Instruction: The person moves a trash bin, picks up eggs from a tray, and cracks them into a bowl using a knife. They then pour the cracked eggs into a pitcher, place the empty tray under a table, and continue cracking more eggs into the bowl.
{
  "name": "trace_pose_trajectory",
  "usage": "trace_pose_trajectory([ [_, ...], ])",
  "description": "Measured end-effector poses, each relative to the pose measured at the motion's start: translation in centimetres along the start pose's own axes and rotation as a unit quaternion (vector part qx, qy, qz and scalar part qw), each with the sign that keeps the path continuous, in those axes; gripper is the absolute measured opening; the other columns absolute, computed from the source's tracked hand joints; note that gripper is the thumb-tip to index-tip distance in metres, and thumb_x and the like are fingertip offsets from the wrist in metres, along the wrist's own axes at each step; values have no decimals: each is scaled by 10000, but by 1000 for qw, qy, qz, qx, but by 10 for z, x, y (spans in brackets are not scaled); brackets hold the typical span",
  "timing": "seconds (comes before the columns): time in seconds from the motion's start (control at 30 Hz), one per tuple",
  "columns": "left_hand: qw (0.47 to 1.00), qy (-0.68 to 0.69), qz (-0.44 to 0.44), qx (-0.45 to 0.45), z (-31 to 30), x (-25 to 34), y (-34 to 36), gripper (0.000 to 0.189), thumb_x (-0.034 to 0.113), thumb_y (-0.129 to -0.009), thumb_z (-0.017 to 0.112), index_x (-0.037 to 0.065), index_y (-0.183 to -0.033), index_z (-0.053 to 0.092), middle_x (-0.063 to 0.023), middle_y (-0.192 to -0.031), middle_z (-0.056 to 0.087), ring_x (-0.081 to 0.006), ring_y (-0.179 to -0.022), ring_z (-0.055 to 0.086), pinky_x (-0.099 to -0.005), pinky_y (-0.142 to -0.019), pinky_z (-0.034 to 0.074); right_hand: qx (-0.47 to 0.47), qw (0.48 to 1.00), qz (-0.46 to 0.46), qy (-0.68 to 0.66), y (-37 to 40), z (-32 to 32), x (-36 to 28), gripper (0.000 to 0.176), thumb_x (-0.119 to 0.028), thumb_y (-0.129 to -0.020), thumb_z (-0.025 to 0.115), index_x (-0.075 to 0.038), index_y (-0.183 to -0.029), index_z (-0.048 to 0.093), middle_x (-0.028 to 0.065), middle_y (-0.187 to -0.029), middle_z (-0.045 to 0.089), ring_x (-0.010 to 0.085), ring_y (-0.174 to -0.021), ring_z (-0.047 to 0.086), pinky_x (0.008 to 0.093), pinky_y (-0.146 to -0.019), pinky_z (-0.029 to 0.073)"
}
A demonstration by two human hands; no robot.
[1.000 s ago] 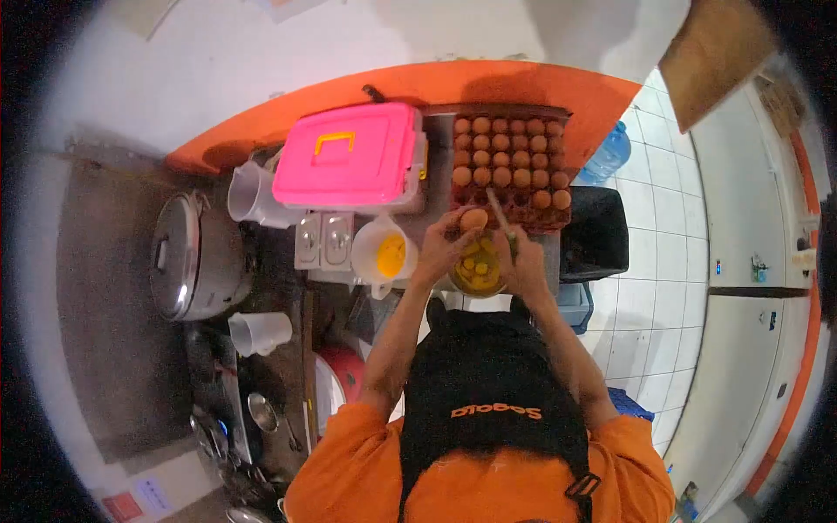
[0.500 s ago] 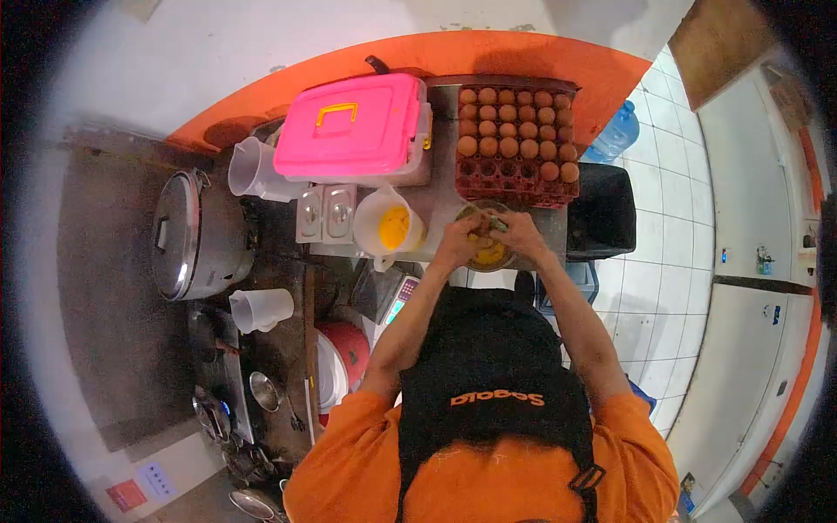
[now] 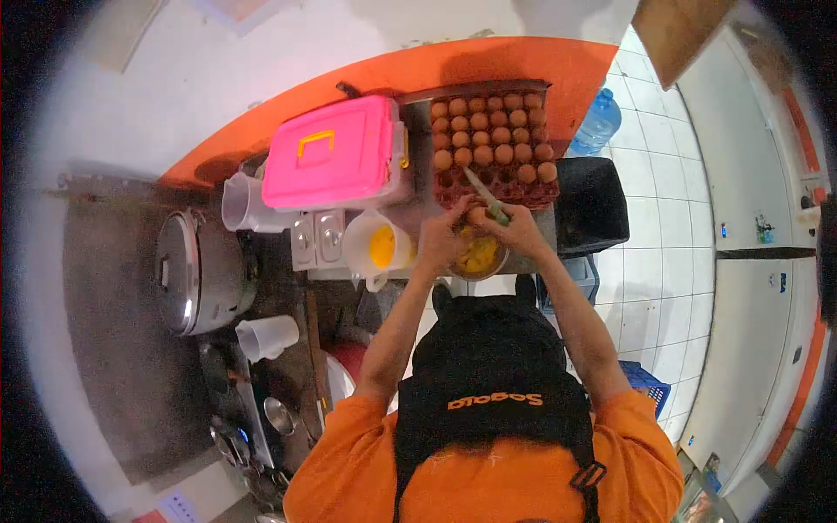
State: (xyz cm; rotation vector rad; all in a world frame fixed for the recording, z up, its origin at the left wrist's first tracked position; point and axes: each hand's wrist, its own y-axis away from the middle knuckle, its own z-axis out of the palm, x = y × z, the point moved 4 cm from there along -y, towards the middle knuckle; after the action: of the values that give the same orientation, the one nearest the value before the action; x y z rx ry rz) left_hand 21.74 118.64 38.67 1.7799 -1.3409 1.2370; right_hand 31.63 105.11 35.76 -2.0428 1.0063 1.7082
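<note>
Egg [image 3: 475,215] up between both hands, right over the bowl [image 3: 478,259] of yellow yolks. My left hand [image 3: 443,240] has its grip curled around it from the left, as far as I can make out. My right hand [image 3: 516,231] has its grip closed on the knife [image 3: 485,193], blade angled up and away from the knuckles. Bowl sits directly under the two grips on the counter [image 3: 540,237], near its front edge.

Just beyond the grips, the egg tray [image 3: 493,148], its near rows empty and its far rows full. Left of the left grip, touching distance, the jug [image 3: 379,247] with yellow liquid inside. Past that, two small steel tins [image 3: 318,237], and behind them the pink box [image 3: 333,157]. Far left, well apart, the big steel pot [image 3: 196,270].

Risks as I read them: the blade is very close to my left fingers, so a hard tap could nick them. Too much force and shell bits drop into the bowl. The knife tip is also over the tray, and a careless swing could crack an egg there.
</note>
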Motion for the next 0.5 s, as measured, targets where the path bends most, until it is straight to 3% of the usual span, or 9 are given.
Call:
trace_pose_trajectory([
  [0.03,999,-22,24,-6,8,12,-8,596,66,-769,753,57,-1331,552,-118,-1236,647,-192,-1083,638,-341,-936,509,8,1000,-2,1,2,-7,4,378,-356,-803,752,-41,-1006,713,110,-808,704,237,-771,685,365,-722,521],
  [0.1,997,-44,53,-18,28,29,-25,629,64,-770,753,55,-1357,525,-124,-1262,632,-203,-1100,633,-355,-955,501,136,987,-69,-53,10,-34,17,418,-384,-797,771,-15,-984,711,85,-810,703,175,-753,666,349,-702,522],
  [0.17,985,-65,137,-87,54,46,-51,736,81,-748,770,82,-1411,448,-173,-1158,646,-349,-1078,610,-385,-886,513,196,979,-47,-29,27,-78,19,446,-370,-758,813,-1,-985,710,114,-840,710,182,-746,670,342,-698,524],
  [0.2,984,-64,140,-94,64,43,-64,736,81,-748,770,82,-1411,448,-173,-1158,646,-349,-1078,610,-385,-886,513,237,971,-37,17,35,-101,24,464,-363,-747,827,-5,-1015,704,124,-865,713,183,-758,674,337,-704,524],
  [0.27,927,-275,253,-45,86,27,-93,684,108,-780,736,89,-1401,452,-203,-1256,554,-378,-1162,525,-400,-878,517,288,955,13,72,54,-140,36,537,-345,-729,847,-12,-1112,672,150,-897,716,184,-793,688,336,-716,527],
  [0.33,898,-359,235,-93,105,7,-106,572,109,-802,692,69,-1336,491,-218,-1291,474,-411,-1180,472,-440,-891,502,339,933,48,109,75,-163,29,513,-305,-775,815,-15,-1164,649,147,-899,718,199,-816,697,351,-716,531],
  [0.4,934,-314,117,-123,111,-14,-116,585,94,-775,684,49,-1324,488,-203,-1268,501,-446,-1200,474,-484,-948,469,358,924,64,115,90,-168,15,442,-285,-806,783,-14,-1132,655,164,-888,711,242,-813,702,370,-709,531],
  [0.43,929,-316,168,-91,111,-17,-117,608,108,-778,702,43,-1331,456,-231,-1240,523,-427,-1184,498,-475,-921,486,365,920,81,118,96,-169,12,374,-266,-838,750,-13,-1100,662,181,-877,704,286,-809,706,389,-701,532],
  [0.5,950,-260,148,-89,106,-27,-118,553,106,-788,704,33,-1281,466,-234,-1210,530,-416,-1141,521,-463,-886,498,353,925,48,130,88,-156,48,314,-257,-868,710,-15,-1063,663,200,-863,693,336,-799,693,408,-688,529],
])
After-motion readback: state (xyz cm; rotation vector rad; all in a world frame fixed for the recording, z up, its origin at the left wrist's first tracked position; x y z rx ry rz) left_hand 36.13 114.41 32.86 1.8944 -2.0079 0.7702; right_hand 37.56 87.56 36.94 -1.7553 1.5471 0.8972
